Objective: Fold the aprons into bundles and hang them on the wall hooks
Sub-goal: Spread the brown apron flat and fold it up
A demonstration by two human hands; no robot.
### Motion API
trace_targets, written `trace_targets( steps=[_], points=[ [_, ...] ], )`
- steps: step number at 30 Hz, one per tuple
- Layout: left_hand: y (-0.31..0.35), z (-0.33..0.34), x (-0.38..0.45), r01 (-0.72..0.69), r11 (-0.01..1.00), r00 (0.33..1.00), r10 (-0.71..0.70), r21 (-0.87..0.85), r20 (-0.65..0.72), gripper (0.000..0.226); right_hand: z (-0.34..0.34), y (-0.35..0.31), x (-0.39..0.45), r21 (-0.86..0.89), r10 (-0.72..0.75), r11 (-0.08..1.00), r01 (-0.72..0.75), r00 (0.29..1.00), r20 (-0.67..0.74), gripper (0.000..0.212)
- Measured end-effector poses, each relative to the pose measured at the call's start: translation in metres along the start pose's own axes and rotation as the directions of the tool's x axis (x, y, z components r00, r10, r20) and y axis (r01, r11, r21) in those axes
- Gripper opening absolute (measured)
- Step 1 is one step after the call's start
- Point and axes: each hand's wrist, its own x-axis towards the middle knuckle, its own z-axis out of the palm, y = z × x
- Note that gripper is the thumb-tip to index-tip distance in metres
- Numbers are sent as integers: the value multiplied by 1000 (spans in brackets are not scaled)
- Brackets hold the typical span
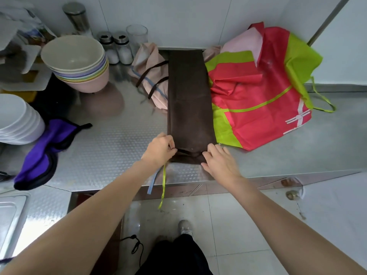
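Left hand (159,149) pinched the brown apron (189,102) at its near corner; right hand (219,161) lay flat on the opposite corner. The strip stretched away from both. Uneven pulling would probably skew the roll, or catch the green tie (163,185) dangling below.

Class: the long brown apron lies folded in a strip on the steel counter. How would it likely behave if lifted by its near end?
The brown apron would probably droop limply, being thin creased cloth. It looks light. Its folds may fall open, since nothing ties them.

White plates (15,118) cut off left.
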Motion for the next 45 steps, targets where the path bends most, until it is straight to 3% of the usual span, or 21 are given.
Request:
trace_targets(
  steps=[2,4,7,9,11,17,20,23,27,29,32,36,45],
  points=[
    [-2,-1,-1,21,999,1000,-22,-41,-13,8,1,-4,2,-26,-9,1000,8,999,-37,24],
    [-4,0,-4,-33,997,999,35,72,-22,13,4,-8,4,-57,-31,998,28,998,-55,16],
    [-6,6,-12,-144,957,988,123,253,95,35,2,-10,11,5,-6,1000,6,1000,-28,13],
    [-6,12,-15,-146,929,983,99,339,153,43,-3,-9,15,82,50,995,-49,999,-11,20],
    [-3,16,-14,-99,933,993,69,346,98,41,-10,-4,18,115,64,991,-60,997,-31,29],
    [4,16,-12,-97,926,995,98,364,18,24,-14,14,24,-35,-106,994,104,993,-45,37],
    [4,16,-13,-163,858,986,158,488,51,32,-3,19,20,-108,-218,972,208,972,-90,18],
    [-1,20,-12,-214,802,977,189,557,103,44,10,19,16,-154,-239,964,217,962,-134,25],
    [-5,22,-9,-320,773,947,262,547,183,46,15,13,13,-142,-179,977,159,973,-143,27],
    [-5,20,-7,-334,807,942,264,487,208,41,14,13,10,-128,-150,982,136,983,-104,26],
    [-2,16,-6,-323,849,944,257,418,207,37,15,19,-1,-104,-186,978,182,982,-26,11],
    [0,12,-6,-338,847,938,268,411,219,31,7,25,-2,-42,-153,987,157,984,93,32],
    [-5,19,-6,-239,862,968,173,447,183,22,-1,18,-2,3,-91,996,91,996,5,51]
  ],
)
